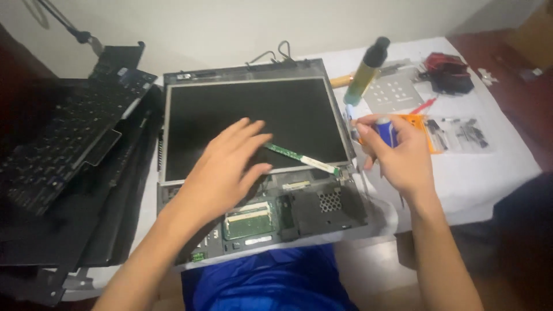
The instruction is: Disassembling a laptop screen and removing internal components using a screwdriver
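Head view: a dismantled laptop (262,222) lies on a white cloth, its dark screen panel (253,118) flat in a grey frame, bare circuit parts showing below. A thin green strip board (299,158) lies slanted across the panel's lower edge. The left hand (222,173) rests spread, fingers flat on the panel, thumb near the strip. The right hand (397,152) is closed around a blue-handled screwdriver (385,129); its tip is hard to make out. The detached keyboard (63,138) at left is dim and cut off. A yellow-green bottle (366,72) with a dark cap stands behind, beside an orange-edged clear packet (455,135) of small parts.
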